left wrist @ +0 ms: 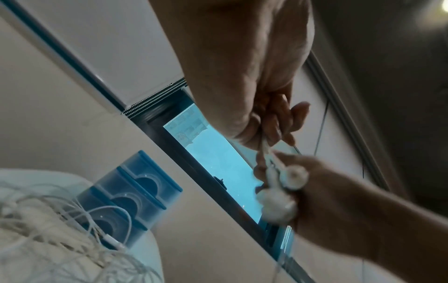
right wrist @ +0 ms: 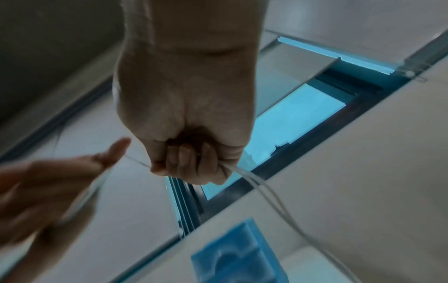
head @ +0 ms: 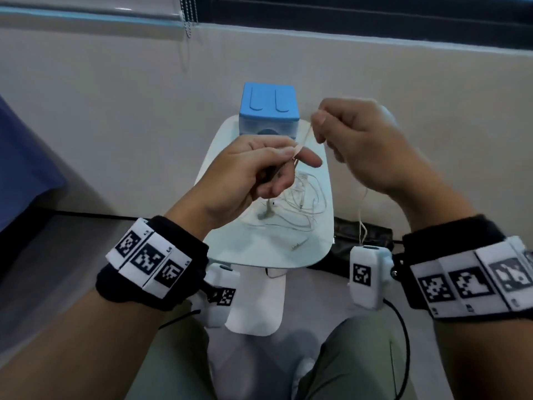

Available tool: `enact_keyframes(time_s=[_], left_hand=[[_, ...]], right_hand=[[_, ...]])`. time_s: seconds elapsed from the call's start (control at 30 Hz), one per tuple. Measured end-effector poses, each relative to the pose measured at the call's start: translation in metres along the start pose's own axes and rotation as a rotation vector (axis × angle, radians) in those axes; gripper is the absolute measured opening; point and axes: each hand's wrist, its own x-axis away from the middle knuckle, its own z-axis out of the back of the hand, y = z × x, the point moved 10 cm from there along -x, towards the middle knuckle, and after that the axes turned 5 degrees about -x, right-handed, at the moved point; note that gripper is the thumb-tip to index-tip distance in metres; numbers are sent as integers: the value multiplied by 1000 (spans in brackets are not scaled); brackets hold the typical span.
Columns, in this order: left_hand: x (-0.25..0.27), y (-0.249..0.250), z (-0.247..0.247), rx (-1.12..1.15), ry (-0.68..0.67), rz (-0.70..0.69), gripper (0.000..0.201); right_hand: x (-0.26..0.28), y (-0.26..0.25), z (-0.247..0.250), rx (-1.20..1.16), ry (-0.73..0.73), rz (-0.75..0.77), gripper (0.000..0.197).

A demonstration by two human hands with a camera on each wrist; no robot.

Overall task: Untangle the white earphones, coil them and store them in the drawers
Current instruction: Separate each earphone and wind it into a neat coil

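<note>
Both hands are raised over a small white table (head: 225, 249). My left hand (head: 297, 155) pinches a white earphone cable (head: 304, 138) between thumb and forefinger. My right hand (head: 318, 124) pinches the same cable a short way up, so it runs taut between them. In the left wrist view two blurred earbuds (left wrist: 286, 189) hang just below the left hand (left wrist: 271, 134). The right hand (right wrist: 184, 166) is fisted round the cable (right wrist: 261, 189), which trails down. A tangle of white earphones (head: 297, 203) lies on the table. The blue drawers (head: 269, 111) stand at its far end, all closed.
A loose jack plug (head: 300, 243) lies near the table's front edge. A beige wall and window sill run behind the drawers. A dark bag (head: 363, 235) sits on the floor to the right, and blue fabric (head: 20, 168) is at the far left.
</note>
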Motion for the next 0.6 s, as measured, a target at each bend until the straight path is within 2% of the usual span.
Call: enact_keyframes(time_s=[0.07,0.17,0.27,0.4,0.47,0.6], left_hand=[[-2,11,0,106,28,-44,32],[-10,20,16,177,163,-91,31],[-10,13,26,131,242,-74,27],[-3,6,38,10,281,-77,27],[3,9,37,-76,223,-75,28],[11,19,24,-69,96,-85,34]], right_hand=[[-1,24,-15,-148,-10,-75,30],[12,42,-59,-175,-165,-181,29],[26,22,-79,-125,-295,-153,33],[35,-24,-74,7,-483,-60,35],[30,-47,-55,-32,-443,9,33],[4,-51,-8,-91,-176,79,33]])
